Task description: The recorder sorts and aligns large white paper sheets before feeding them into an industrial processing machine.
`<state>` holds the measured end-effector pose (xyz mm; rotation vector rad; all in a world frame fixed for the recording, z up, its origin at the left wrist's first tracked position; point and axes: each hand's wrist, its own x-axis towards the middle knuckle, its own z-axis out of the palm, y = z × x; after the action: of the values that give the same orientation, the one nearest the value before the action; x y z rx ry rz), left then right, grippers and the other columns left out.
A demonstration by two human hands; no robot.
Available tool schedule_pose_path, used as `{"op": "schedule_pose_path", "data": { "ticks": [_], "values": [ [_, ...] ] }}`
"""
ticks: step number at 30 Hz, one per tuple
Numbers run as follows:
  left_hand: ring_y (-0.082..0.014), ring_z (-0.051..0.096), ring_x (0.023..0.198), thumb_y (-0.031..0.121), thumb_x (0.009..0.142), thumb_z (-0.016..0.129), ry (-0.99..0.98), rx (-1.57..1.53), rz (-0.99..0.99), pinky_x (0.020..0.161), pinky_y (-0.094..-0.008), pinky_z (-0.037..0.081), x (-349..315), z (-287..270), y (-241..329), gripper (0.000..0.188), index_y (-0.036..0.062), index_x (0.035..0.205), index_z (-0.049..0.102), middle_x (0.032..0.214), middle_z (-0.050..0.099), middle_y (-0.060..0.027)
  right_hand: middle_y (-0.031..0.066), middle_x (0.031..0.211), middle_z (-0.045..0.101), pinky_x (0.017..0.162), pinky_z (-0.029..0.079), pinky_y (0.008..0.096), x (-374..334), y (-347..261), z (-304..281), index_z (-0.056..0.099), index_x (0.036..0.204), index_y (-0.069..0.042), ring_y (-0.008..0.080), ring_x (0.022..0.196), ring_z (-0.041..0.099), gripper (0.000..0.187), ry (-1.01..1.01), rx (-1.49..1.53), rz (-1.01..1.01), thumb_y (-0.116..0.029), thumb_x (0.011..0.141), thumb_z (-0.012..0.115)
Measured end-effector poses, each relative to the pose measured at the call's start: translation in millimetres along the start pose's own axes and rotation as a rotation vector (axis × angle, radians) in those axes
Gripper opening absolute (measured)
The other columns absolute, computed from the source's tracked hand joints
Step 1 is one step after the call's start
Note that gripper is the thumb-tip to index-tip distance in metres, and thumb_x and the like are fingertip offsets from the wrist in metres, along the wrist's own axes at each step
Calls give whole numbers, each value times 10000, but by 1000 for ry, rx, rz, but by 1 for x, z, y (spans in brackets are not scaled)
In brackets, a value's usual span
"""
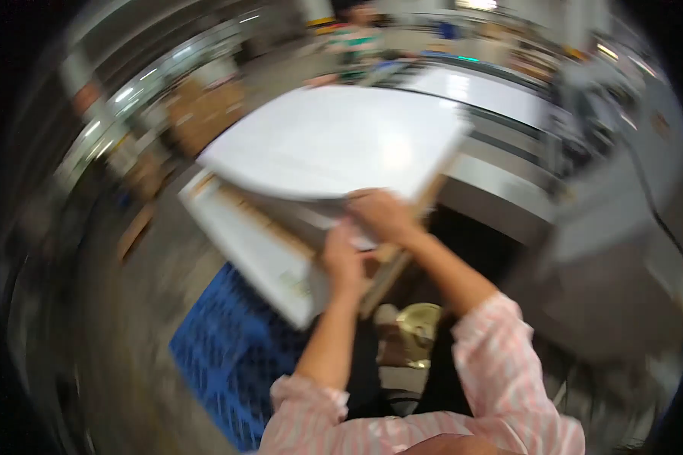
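A large, glossy white panel [334, 140] lies raised above a stack, its near edge bowed in the view. My right hand [385, 215] is closed with its fingers curled at the panel's near corner. Just below and to the left, my left hand [344, 256] is closed close to the same corner. A small pale patch shows between the two hands; blur hides what it is. Under the panel is another white board [247, 243] with brown cardboard-like edging [265, 220].
A blue plastic pallet [235, 356] lies at my lower left. Across the panel stands another person [357, 49], a hand near its far edge. Machinery with a white sheet [478, 91] is at the far right. Cardboard boxes [203, 110] stand far left. A round yellowish object [419, 322] is by my feet.
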<state>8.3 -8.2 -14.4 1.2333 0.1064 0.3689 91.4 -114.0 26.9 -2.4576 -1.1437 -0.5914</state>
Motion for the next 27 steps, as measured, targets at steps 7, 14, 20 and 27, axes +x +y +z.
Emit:
{"op": "schedule_pose_path", "data": {
  "ticks": [7,14,20,27],
  "values": [
    [-79,535,648,168,913,515,-38,74,33,561,-230,509,-3,-2,-16,270,-10,1105,583,880,581,-36,7,858,569,736,376,244,-3,-10,-13,641,884,-7,88,804,461,371,561,1201,636,-368,884,554],
    [-68,507,609,346,932,461,-30,-27,-22,488,-218,451,-4,-1,-13,358,13,873,581,713,516,4,105,1088,603,927,373,382,-19,-12,-20,623,976,9,283,1033,534,224,108,574,116,-167,875,530],
    [-70,502,617,367,941,433,-70,-45,-15,484,-214,445,0,3,-13,381,17,902,577,706,521,0,102,1138,570,930,357,387,-23,-9,-22,619,1019,-24,303,1072,494,230,58,278,-20,-149,841,544],
    [-76,518,569,388,940,424,-18,-49,-9,479,-214,448,-4,-1,-6,409,15,898,589,674,531,-8,133,1112,574,903,382,379,-19,-20,-29,625,1006,-23,318,1056,498,285,39,258,-138,-238,844,534]
  ]
}}
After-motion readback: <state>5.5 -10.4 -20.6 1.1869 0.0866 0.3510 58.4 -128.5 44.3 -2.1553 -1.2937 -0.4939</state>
